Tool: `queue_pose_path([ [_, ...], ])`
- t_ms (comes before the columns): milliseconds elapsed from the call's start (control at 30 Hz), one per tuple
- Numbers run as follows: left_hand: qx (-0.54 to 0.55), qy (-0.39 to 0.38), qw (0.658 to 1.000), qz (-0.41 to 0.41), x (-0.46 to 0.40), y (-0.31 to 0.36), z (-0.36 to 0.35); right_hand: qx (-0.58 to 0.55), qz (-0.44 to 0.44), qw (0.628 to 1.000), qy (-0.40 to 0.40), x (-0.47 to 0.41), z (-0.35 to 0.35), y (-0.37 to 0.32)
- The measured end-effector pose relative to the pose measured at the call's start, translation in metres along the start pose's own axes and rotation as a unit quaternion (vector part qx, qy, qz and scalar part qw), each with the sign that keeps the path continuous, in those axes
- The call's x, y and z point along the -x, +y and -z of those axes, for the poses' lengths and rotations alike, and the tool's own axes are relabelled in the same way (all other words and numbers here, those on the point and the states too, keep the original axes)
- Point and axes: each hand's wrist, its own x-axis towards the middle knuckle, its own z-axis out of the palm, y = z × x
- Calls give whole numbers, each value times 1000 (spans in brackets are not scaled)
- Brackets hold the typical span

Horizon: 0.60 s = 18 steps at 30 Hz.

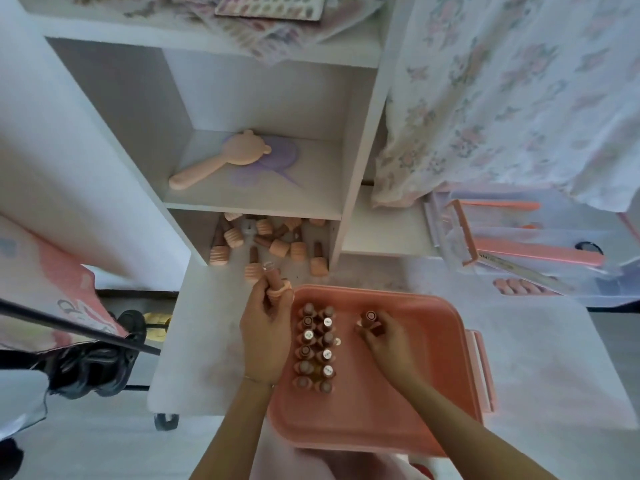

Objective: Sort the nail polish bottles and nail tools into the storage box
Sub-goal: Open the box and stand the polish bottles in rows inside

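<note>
A pink storage box (415, 393) lies open in front of me. Two rows of several nail polish bottles (316, 348) stand upright in its left part. My left hand (266, 334) hovers at the box's left rim, shut on a nail polish bottle (275, 284) whose cap end pokes out toward the shelf. My right hand (384, 336) is inside the box, fingers closed around another nail polish bottle (370, 318) that stands apart from the rows. Several more loose bottles (270, 242) lie scattered on the lowest shelf, beyond the box.
A white shelf unit (360, 161) rises behind the box; a peach hand mirror (214, 161) lies on its middle shelf. A clear organizer with pink trim (519, 237) sits at right under floral cloth (502, 98). Dark cables (93, 368) sit left.
</note>
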Motion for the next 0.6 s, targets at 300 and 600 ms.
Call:
queue_pose_path([
  [300, -83, 62, 994, -43, 7, -7, -13, -45, 20, 999, 22, -5, -25, 8],
  [600, -105, 68, 990, -62, 6, -12, -13, -78, 20, 996, 39, -7, -31, 11],
])
